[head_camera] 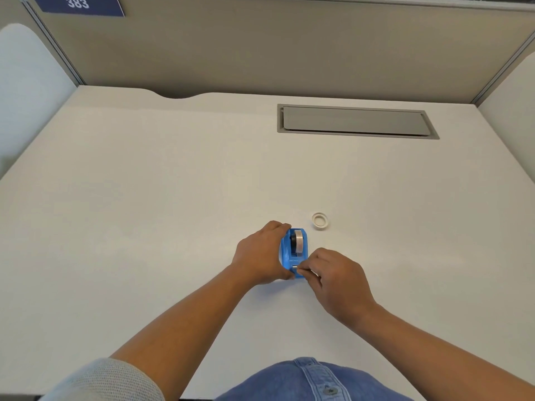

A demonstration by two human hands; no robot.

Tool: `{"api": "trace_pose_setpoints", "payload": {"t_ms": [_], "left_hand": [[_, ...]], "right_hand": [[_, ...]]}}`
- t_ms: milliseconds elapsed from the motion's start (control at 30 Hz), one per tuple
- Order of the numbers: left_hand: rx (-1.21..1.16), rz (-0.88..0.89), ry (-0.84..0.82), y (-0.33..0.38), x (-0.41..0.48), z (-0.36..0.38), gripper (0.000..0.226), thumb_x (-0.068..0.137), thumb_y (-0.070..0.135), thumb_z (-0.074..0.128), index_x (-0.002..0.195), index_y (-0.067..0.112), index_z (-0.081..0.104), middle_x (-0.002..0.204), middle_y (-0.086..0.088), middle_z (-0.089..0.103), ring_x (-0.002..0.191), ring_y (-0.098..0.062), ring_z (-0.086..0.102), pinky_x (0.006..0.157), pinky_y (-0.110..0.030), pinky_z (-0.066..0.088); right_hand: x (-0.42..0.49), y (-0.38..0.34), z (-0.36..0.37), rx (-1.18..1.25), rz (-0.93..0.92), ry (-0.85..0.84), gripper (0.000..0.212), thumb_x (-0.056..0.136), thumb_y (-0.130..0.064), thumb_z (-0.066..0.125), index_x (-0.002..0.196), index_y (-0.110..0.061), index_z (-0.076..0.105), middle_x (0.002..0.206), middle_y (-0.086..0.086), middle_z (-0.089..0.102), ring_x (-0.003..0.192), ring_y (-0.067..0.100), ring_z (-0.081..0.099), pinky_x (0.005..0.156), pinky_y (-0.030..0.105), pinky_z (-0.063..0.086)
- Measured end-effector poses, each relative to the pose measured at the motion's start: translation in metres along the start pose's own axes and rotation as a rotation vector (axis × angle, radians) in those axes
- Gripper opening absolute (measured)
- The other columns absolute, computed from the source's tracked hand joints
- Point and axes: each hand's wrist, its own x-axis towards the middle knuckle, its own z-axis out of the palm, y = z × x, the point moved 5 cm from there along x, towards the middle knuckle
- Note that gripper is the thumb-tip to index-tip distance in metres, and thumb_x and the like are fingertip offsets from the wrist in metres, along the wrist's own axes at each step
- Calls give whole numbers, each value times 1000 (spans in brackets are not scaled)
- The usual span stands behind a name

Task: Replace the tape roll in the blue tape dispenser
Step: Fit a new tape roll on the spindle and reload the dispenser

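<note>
Head view: blue tape dispenser [290, 251], long axis near-far, is clamped by left hand [262, 254]; tape end is pinched at near cutter by right hand [337, 280].

Dispenser's [289, 253] left side behind left hand [260, 256]; cutter too small.

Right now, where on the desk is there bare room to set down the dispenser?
The desk is bare left of the left hand, and between the hands and the grey hatch. Right of the right hand is clear too. It is crowded only at the dispenser, gripped by both hands, with the white ring just beyond it to the right.
</note>
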Motion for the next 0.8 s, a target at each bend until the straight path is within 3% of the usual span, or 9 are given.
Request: {"api": "trace_pose_setpoints", "payload": {"t_ms": [433, 800], "left_hand": [[-22, -19, -18, -1, 0, -1, 107, 51, 58, 84, 142, 29, 36, 141, 15, 45, 110, -11, 59, 80, -29, 48], [-20, -24, -11, 0, 1, 1, 110, 51, 60, 86, 143, 28, 36, 142, 11, 47, 114, -13, 57, 88, -32, 51]], "right_hand": [[-15, 5, 8, -35, -101, 117, 10, 73, -13, 84, 78, -10, 75, 67, 5, 68, 53, 22, 60, 46, 27, 48], [-12, -1, 15, -46, -126, 88, 17, 70, -18, 86, 83, -9, 77, 70, 6, 72, 56, 19, 64, 53, 22, 51]]}}
